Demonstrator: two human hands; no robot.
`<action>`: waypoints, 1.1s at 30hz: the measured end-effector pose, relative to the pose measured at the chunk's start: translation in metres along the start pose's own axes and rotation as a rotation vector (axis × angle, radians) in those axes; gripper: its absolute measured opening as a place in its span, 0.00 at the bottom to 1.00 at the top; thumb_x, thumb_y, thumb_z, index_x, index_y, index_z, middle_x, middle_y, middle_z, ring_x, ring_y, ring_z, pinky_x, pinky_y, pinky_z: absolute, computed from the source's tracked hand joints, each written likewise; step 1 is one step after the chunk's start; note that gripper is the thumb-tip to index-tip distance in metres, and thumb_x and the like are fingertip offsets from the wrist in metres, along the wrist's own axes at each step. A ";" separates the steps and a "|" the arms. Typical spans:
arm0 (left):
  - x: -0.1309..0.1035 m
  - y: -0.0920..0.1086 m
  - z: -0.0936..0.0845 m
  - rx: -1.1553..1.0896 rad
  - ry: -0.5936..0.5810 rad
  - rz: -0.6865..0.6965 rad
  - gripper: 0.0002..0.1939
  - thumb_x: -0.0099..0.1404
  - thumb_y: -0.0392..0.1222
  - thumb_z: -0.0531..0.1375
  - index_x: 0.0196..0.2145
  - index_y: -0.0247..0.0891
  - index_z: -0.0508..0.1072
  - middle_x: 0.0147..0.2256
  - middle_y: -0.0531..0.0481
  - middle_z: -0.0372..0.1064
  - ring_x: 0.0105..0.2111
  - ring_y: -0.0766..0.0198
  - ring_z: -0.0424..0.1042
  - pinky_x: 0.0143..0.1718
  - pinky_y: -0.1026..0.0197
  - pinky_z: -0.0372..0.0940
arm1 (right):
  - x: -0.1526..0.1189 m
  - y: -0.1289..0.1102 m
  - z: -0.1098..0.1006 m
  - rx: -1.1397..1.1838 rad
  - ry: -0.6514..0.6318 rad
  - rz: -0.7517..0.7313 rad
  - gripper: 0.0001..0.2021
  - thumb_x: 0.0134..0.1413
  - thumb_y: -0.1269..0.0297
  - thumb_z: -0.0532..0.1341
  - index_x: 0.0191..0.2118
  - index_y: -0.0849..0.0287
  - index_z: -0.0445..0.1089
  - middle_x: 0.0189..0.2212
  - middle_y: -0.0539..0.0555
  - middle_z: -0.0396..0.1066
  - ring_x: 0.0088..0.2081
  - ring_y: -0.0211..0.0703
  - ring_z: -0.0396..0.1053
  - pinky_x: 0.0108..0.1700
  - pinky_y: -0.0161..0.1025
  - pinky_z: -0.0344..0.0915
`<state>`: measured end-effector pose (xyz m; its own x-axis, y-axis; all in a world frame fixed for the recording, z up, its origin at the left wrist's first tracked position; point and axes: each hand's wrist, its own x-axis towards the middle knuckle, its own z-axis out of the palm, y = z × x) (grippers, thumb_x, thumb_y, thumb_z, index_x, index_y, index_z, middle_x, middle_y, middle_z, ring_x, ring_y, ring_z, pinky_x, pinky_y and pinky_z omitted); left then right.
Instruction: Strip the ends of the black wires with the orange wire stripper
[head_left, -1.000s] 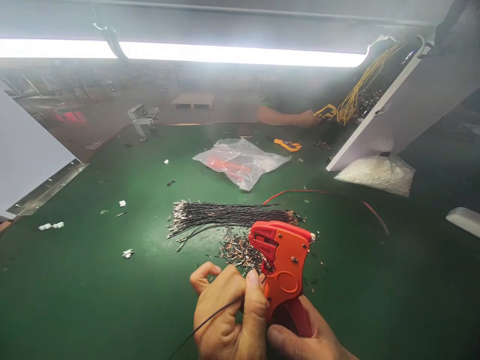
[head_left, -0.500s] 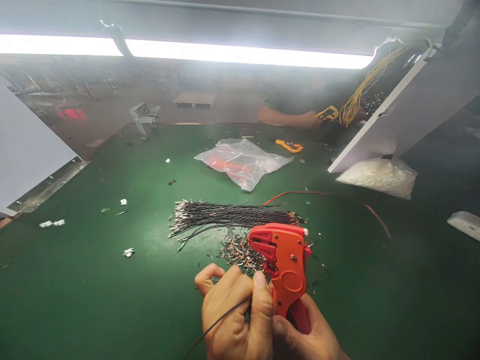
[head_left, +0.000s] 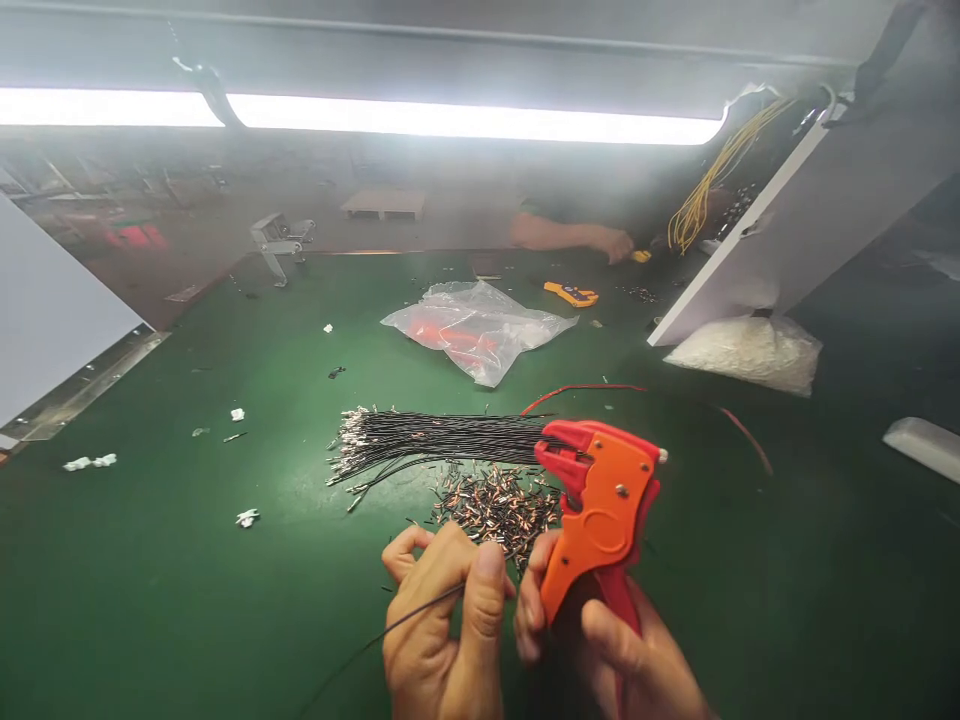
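Observation:
At the bottom centre my left hand [head_left: 450,620] pinches a thin black wire [head_left: 405,617] between thumb and fingers; the wire trails down to the left. Just right of it, my right hand [head_left: 615,640] is wrapped round the handles of an orange and red wire stripper [head_left: 607,500], whose jaws point left. The jaws stand apart from the left hand. Behind the hands lies a bundle of black wires [head_left: 450,436] with silvery ends at the left. A pile of short black and copper-coloured scraps [head_left: 495,505] sits in front of the bundle.
A clear plastic bag [head_left: 480,330] with something red inside lies on the green table [head_left: 187,600]. Beyond are a yellow tool [head_left: 571,294] and a person's forearm [head_left: 555,233]. A bag of white pieces [head_left: 750,352] rests by the right panel [head_left: 795,230]. A red wire [head_left: 585,387] curves behind the bundle.
The stripper in my right hand has moved right and slightly up, away from my left hand. My left hand has shifted a little left with the wire. The far person's hand has changed position.

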<state>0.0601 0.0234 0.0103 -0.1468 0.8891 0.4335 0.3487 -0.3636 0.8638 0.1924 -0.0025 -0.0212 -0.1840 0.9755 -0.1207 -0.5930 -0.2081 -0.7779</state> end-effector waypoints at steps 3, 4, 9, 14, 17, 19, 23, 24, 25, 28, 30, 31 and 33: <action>-0.002 -0.005 0.003 -0.064 -0.039 -0.058 0.20 0.73 0.43 0.54 0.21 0.42 0.68 0.18 0.58 0.58 0.24 0.65 0.57 0.40 0.56 0.53 | 0.004 -0.013 -0.004 0.007 0.041 -0.085 0.15 0.59 0.52 0.64 0.48 0.53 0.72 0.39 0.54 0.74 0.35 0.46 0.71 0.41 0.44 0.66; -0.004 -0.008 0.005 -0.076 -0.076 -0.076 0.22 0.73 0.46 0.54 0.21 0.42 0.69 0.18 0.57 0.59 0.24 0.64 0.57 0.40 0.56 0.54 | 0.005 -0.017 -0.006 0.007 0.060 -0.080 0.13 0.61 0.54 0.64 0.47 0.53 0.72 0.40 0.54 0.74 0.35 0.45 0.71 0.42 0.44 0.67; -0.013 -0.020 0.015 -0.070 -0.340 -0.185 0.24 0.72 0.52 0.54 0.20 0.42 0.72 0.18 0.54 0.66 0.28 0.62 0.63 0.37 0.57 0.58 | 0.003 -0.025 -0.009 -0.005 0.234 0.037 0.11 0.55 0.59 0.69 0.44 0.53 0.76 0.34 0.51 0.75 0.38 0.45 0.71 0.47 0.40 0.68; -0.009 -0.031 0.015 -0.085 -0.581 -0.261 0.25 0.73 0.50 0.53 0.19 0.40 0.69 0.21 0.51 0.70 0.27 0.63 0.67 0.31 0.61 0.62 | -0.001 -0.016 -0.008 -0.224 0.362 0.029 0.17 0.48 0.51 0.74 0.43 0.50 0.77 0.37 0.51 0.78 0.42 0.48 0.72 0.50 0.42 0.67; -0.005 -0.033 0.011 -0.008 -0.565 -0.199 0.25 0.73 0.49 0.52 0.19 0.39 0.69 0.21 0.51 0.69 0.26 0.64 0.66 0.31 0.62 0.64 | -0.002 -0.010 -0.008 -0.306 0.408 -0.003 0.19 0.45 0.48 0.74 0.42 0.49 0.78 0.40 0.52 0.80 0.46 0.51 0.73 0.54 0.45 0.66; -0.004 -0.032 0.009 0.044 -0.558 -0.144 0.25 0.73 0.48 0.53 0.18 0.40 0.69 0.20 0.51 0.68 0.27 0.63 0.67 0.32 0.62 0.65 | -0.002 -0.007 -0.007 -0.334 0.422 -0.019 0.19 0.45 0.47 0.74 0.42 0.49 0.78 0.39 0.52 0.80 0.45 0.52 0.73 0.53 0.45 0.66; -0.005 -0.030 0.009 -0.001 -0.513 -0.072 0.20 0.73 0.45 0.54 0.23 0.40 0.74 0.22 0.52 0.73 0.29 0.63 0.68 0.35 0.61 0.65 | -0.002 -0.009 -0.005 -0.351 0.433 -0.047 0.18 0.47 0.48 0.73 0.42 0.50 0.78 0.38 0.52 0.79 0.44 0.51 0.73 0.51 0.43 0.68; -0.006 -0.029 0.010 -0.037 -0.480 -0.076 0.19 0.73 0.45 0.54 0.25 0.41 0.75 0.24 0.52 0.74 0.29 0.63 0.69 0.35 0.61 0.65 | -0.001 -0.010 -0.004 -0.340 0.420 -0.052 0.18 0.48 0.49 0.73 0.42 0.50 0.77 0.36 0.52 0.78 0.42 0.50 0.73 0.48 0.42 0.69; -0.008 -0.028 0.011 -0.077 -0.441 -0.089 0.18 0.73 0.45 0.54 0.26 0.41 0.76 0.25 0.51 0.75 0.30 0.63 0.71 0.36 0.61 0.65 | -0.001 -0.012 -0.003 -0.326 0.405 -0.058 0.17 0.48 0.50 0.73 0.42 0.50 0.76 0.34 0.51 0.78 0.39 0.48 0.73 0.46 0.42 0.70; -0.013 -0.026 0.014 -0.170 -0.327 -0.150 0.18 0.72 0.45 0.55 0.26 0.41 0.77 0.26 0.51 0.74 0.31 0.63 0.72 0.36 0.61 0.65 | 0.002 -0.016 -0.001 -0.287 0.357 -0.075 0.15 0.50 0.52 0.73 0.41 0.50 0.75 0.28 0.49 0.75 0.31 0.45 0.70 0.40 0.41 0.71; -0.015 -0.025 0.016 -0.175 -0.248 -0.148 0.17 0.72 0.46 0.56 0.26 0.41 0.77 0.25 0.51 0.73 0.29 0.63 0.71 0.36 0.61 0.64 | 0.004 -0.016 -0.002 -0.283 0.345 -0.093 0.14 0.50 0.53 0.73 0.41 0.51 0.75 0.28 0.48 0.74 0.30 0.44 0.70 0.39 0.40 0.70; -0.016 -0.025 0.016 -0.158 -0.203 -0.134 0.17 0.71 0.46 0.57 0.26 0.42 0.77 0.25 0.51 0.73 0.29 0.63 0.70 0.37 0.60 0.64 | 0.005 -0.015 -0.003 -0.284 0.336 -0.103 0.14 0.51 0.53 0.72 0.41 0.51 0.75 0.28 0.48 0.74 0.30 0.43 0.70 0.39 0.40 0.70; -0.016 -0.025 0.016 -0.104 -0.114 -0.097 0.16 0.70 0.46 0.59 0.25 0.42 0.76 0.24 0.51 0.72 0.29 0.62 0.68 0.37 0.59 0.63 | 0.006 -0.011 -0.008 -0.291 0.294 -0.127 0.12 0.55 0.54 0.70 0.42 0.51 0.74 0.29 0.49 0.73 0.31 0.43 0.69 0.39 0.40 0.70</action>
<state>0.0689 0.0231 -0.0220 -0.0668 0.9452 0.3197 0.2397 -0.2958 0.9247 0.2042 0.0060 -0.0183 0.1322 0.9797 -0.1507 -0.3433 -0.0973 -0.9342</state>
